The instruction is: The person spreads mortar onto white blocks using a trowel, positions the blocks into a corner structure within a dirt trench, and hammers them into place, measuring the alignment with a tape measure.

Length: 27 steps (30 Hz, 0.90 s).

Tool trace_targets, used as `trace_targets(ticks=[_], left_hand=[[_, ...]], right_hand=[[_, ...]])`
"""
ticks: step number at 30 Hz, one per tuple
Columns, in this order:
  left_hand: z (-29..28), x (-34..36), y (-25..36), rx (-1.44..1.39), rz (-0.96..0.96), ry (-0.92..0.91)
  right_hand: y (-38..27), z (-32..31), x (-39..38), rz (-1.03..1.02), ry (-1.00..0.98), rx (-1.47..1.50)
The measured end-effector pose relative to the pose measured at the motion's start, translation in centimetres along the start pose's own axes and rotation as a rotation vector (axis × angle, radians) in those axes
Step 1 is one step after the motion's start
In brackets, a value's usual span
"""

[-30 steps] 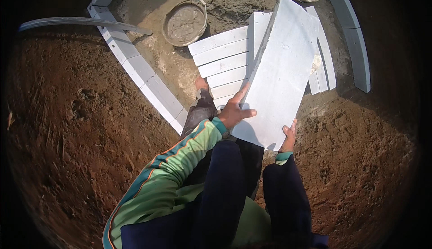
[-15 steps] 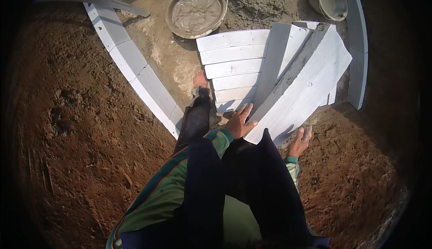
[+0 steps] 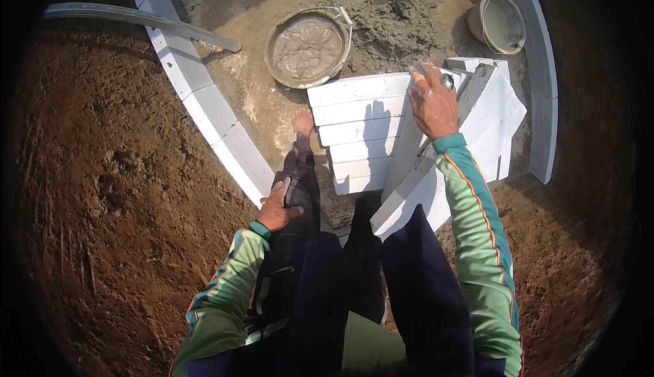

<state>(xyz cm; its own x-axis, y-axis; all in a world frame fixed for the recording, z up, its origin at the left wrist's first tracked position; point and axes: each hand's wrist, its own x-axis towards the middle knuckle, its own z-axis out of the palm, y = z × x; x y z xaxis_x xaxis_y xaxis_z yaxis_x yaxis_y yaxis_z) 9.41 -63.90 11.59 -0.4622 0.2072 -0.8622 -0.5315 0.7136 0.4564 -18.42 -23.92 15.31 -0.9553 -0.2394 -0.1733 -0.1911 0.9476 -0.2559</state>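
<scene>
Clock directions were taken from the person's body, twelve being straight ahead. The left forearm (image 3: 231, 275) ran out toward eleven o'clock. Of the two hands, the left hand (image 3: 277, 208) lay palm down on the dark trouser leg (image 3: 300, 179), loosely spread and holding nothing visible; its fingers pointed to twelve, thumb apart toward three. A long white block (image 3: 492, 121) lay aslant at one o'clock, partly covered by the right forearm (image 3: 477, 223). Left of it, at twelve, a row of white blocks (image 3: 354, 131) lay side by side. The right arm was extended, its hand (image 3: 436, 108) palm down over the blocks between twelve and one, fingers bent; a shiny round piece (image 3: 447, 81) showed beside them. Whether that hand gripped anything could not be told. Farther out stood a mortar bucket (image 3: 306, 46) at twelve and a second bucket (image 3: 501, 22) at one, with a mortar heap (image 3: 398, 26) between.
</scene>
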Motion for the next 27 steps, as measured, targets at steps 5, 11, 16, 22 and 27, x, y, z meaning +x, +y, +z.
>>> trace_targets(ticks=[5, 11, 16, 22, 27], left_hand=[[-3.8, 5.7, 10.7, 0.617, -0.306, -0.154], [-8.7, 8.9, 5.3, 0.543, 0.058, 0.056], [-12.2, 10.5, 5.9, 0.432, -0.110, -0.036], [-12.6, 11.5, 4.0, 0.384, -0.032, -0.018], [-10.8, 11.6, 1.6, 0.540, 0.063, -0.031]], right_hand=[[6.1, 9.0, 10.5, 0.018, -0.107, -0.342], [16.3, 15.6, 25.7, 0.009, -0.111, -0.937], [23.5, 19.1, 34.8, -0.113, 0.055, -1.112], [27.8, 23.1, 33.3, 0.274, -0.434, -0.271], [28.9, 23.6, 27.1, 0.233, -0.392, -0.475]])
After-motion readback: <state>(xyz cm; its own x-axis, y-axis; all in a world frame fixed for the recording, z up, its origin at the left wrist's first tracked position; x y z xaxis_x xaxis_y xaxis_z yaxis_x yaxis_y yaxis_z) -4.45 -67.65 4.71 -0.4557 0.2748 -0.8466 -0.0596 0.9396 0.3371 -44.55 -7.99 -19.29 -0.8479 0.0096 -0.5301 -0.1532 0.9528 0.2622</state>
